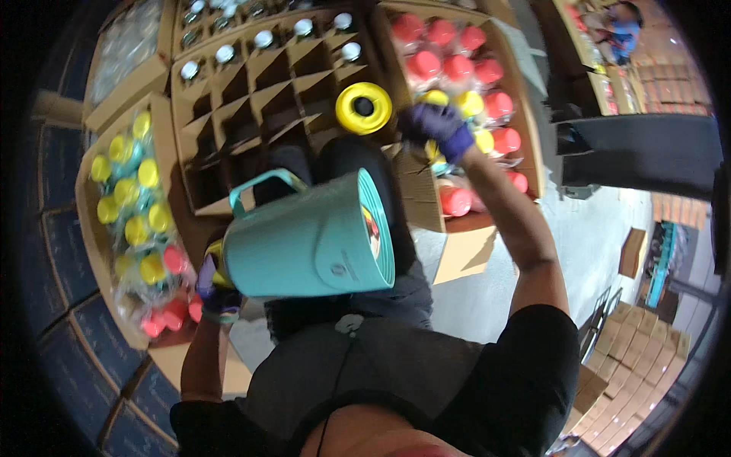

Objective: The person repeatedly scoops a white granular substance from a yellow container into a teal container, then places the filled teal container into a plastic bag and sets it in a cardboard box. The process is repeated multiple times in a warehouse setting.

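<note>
A teal plastic jug [297, 240] with a side handle lies on its side across my lap. Its wide threaded end faces right, and something colourful shows inside. My left hand [217, 285], in a purple glove, grips the yellow part [219, 264] at the jug's other end. My right hand [431, 128], also gloved, is blurred over the near side of a carton of red- and yellow-capped bottles; whether it holds anything is unclear. Just left of it, a yellow plastic ring [364, 108] with a dark centre hole sits by the divided carton's edge, above my knee.
Ahead stands a divided carton [251, 123] with several silver-topped bottles. A carton [522, 108] of wrapped bottles is on the right, another [94, 263] on the left. Stacked dark boxes [68, 251] line the left. Beyond are a person [622, 34] and stacked brown cartons [634, 371].
</note>
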Available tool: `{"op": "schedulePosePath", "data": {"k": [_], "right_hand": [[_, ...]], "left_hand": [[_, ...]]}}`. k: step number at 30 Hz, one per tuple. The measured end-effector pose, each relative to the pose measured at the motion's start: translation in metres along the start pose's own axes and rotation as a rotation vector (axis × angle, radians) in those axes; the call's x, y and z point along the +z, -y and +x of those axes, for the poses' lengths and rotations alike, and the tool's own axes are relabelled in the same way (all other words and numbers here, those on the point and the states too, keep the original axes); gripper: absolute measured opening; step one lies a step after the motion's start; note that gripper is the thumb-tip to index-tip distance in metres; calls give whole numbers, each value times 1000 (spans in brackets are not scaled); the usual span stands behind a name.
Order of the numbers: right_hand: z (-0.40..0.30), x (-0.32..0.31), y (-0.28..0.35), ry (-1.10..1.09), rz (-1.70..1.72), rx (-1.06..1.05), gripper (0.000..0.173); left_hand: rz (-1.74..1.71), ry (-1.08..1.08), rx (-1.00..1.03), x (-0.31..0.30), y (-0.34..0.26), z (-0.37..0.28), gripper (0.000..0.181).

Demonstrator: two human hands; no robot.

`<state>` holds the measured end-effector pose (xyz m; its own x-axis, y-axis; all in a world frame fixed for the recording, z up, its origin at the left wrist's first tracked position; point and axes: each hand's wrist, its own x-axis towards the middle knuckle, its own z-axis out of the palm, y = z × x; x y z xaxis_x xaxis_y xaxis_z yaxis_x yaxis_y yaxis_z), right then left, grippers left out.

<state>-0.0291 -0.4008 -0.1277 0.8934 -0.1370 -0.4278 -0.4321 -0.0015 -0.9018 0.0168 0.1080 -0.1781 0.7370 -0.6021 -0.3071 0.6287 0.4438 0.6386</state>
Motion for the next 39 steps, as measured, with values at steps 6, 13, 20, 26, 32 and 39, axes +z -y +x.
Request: {"op": "schedulePosePath", "data": {"k": [6,13,20,26,32,39], "right_hand": [[138,16,-78,-259,-1225,19,119],[176,49,-70,-65,-1432,234,122],[97,17,5,104,64,-224,104],[-33,69,87,335,-486,-828,128],[-57,84,88,319,-618,-930,124],[-69,85,70,276,-358,-816,117]], "left_hand": [[-250,-214,-84,-25,5,-5,45],[-252,-100,-57,-18,1,12,41],[-227,-300,-169,-31,0,15,38],[-149,-280,-159,10,-4,29,34],[164,-190,-35,4,5,26,26],[717,-176,307,33,-8,-2,44]]}}
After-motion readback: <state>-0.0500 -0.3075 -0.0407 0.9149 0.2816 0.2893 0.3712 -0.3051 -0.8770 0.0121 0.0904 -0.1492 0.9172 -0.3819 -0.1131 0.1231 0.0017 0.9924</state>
